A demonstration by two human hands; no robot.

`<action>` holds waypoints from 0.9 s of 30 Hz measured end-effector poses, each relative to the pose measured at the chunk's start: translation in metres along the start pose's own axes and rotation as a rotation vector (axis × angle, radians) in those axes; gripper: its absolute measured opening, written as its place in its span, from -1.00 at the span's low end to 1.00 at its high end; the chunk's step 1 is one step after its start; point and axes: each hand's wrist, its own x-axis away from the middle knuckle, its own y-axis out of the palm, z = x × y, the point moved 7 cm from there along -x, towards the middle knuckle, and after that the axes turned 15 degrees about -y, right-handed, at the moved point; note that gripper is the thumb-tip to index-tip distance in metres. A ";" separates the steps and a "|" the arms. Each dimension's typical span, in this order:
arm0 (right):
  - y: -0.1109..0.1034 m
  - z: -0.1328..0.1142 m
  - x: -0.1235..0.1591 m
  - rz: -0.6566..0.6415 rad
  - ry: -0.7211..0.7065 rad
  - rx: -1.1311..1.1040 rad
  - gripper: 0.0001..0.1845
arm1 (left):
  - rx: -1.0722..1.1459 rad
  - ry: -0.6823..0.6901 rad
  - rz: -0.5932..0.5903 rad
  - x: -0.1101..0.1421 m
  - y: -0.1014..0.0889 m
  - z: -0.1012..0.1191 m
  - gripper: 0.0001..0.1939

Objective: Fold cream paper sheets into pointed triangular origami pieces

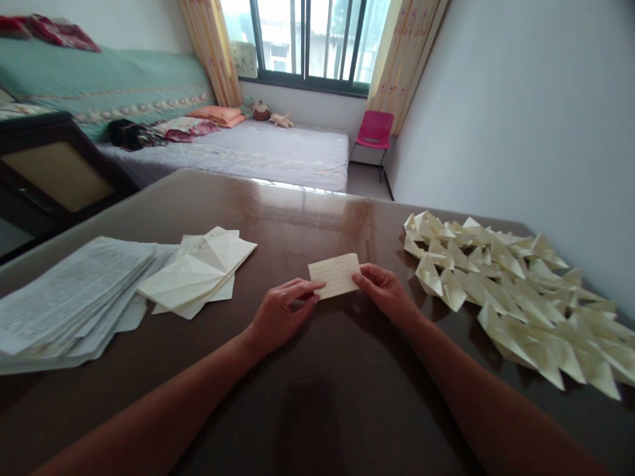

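Observation:
A small folded piece of cream, lined paper [335, 274] is held just above the brown table, between both hands. My left hand [288, 307] pinches its lower left corner between thumb and fingers. At its right edge, my right hand [384, 291] grips the paper with the thumb on top. To the left lies a short stack of creased cream paper sheets [198, 271]. On the right stand many folded paper boats [501, 264], set close together in rows.
A thick pile of printed sheets [74, 291] lies at the left of the glossy table [307, 225]. Beyond the table are a bed [288, 152], a pink chair [374, 130] and a window. A dark cabinet [59, 172] stands at the left, a white wall at the right.

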 end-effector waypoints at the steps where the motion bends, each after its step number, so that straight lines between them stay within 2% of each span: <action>1: 0.002 -0.002 0.000 -0.014 -0.011 -0.019 -0.65 | 0.065 -0.039 0.005 -0.001 -0.001 -0.002 -0.74; 3: 0.004 -0.004 -0.001 -0.031 -0.014 -0.047 -0.67 | 0.164 -0.118 -0.007 -0.003 -0.002 -0.008 -0.70; 5: 0.003 -0.003 0.000 0.010 0.002 -0.042 -0.69 | 0.227 -0.169 -0.033 -0.005 0.000 -0.015 -0.67; 7: -0.001 0.000 0.001 0.075 0.036 -0.026 -0.68 | 0.224 -0.146 -0.049 -0.006 0.001 -0.016 -0.68; 9: -0.003 0.005 0.003 0.105 0.072 -0.021 -0.67 | 0.091 -0.040 -0.010 -0.004 -0.001 -0.011 -0.71; 14: 0.000 0.011 0.003 0.067 0.089 0.021 -0.63 | -0.492 0.357 0.153 0.012 0.001 0.018 -0.67; 16: 0.002 0.012 0.002 0.041 0.077 0.081 -0.62 | -0.620 0.493 0.135 0.018 0.007 0.025 -0.70; 18: 0.002 0.007 0.000 0.036 0.022 0.204 -0.62 | -0.712 0.558 0.068 0.020 0.015 0.025 -0.74; 21: -0.002 -0.014 -0.002 0.070 -0.189 0.496 -0.60 | -0.794 0.505 0.002 0.014 0.021 0.017 -0.78; 23: 0.004 -0.031 -0.001 -0.025 -0.363 0.637 -0.56 | -0.808 0.437 -0.008 0.009 0.021 0.012 -0.79; 25: 0.020 -0.040 0.003 -0.249 -0.482 0.686 -0.45 | -0.802 0.382 -0.012 0.006 0.020 0.008 -0.78; 27: 0.033 -0.043 0.009 -0.434 -0.528 0.718 -0.35 | -0.788 0.345 -0.001 0.005 0.019 0.007 -0.77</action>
